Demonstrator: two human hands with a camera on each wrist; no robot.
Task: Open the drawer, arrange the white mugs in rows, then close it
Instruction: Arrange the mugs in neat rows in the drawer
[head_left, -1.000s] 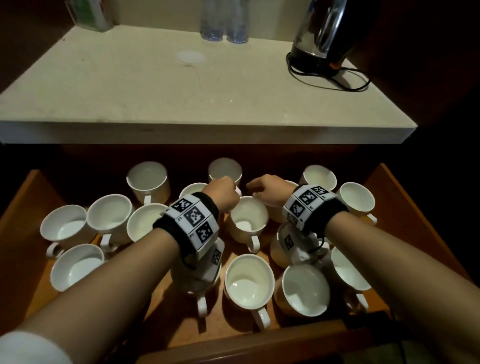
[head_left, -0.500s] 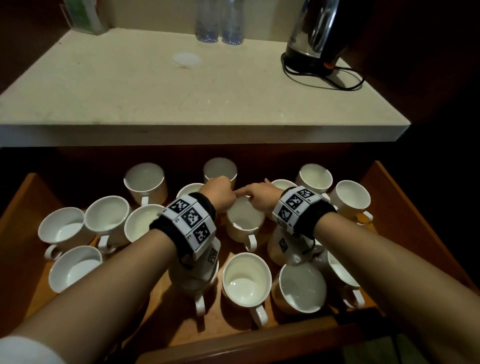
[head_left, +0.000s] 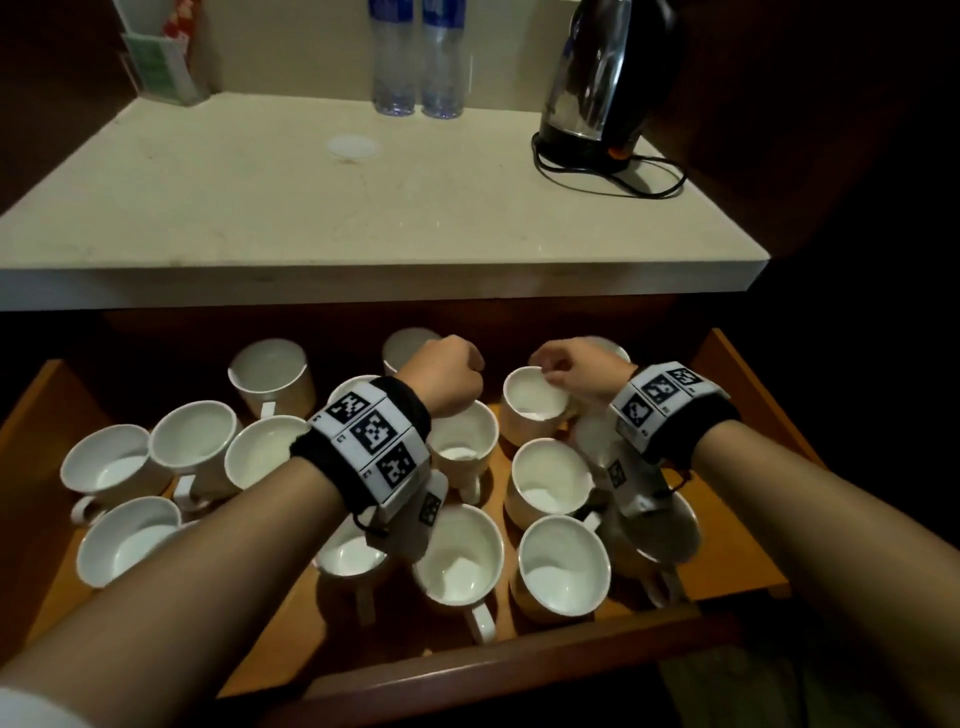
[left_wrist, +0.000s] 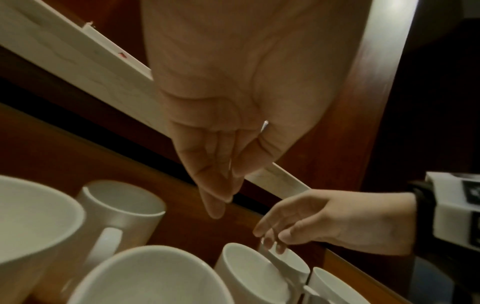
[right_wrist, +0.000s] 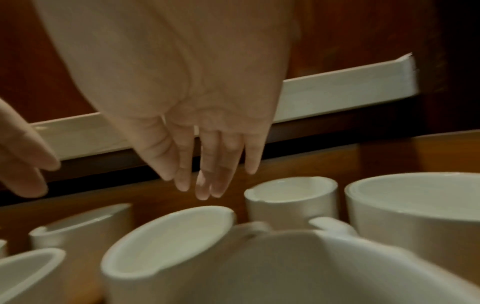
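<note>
Both hands, left hand (head_left: 451, 382) and right hand (head_left: 581, 373), hang slack, empty-fingered, above crowded mugs (head_left: 460, 564) in drawer (head_left: 748, 374); forearms hide several.

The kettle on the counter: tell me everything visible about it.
The kettle stands upright at the back right of the pale counter, above the open drawer. Its body looks like shiny polished metal, with a dark handle side and a black base showing a small orange mark. A black cord loops on the counter around its base. Its top is cut off by the frame. Neither hand touches it.
</note>
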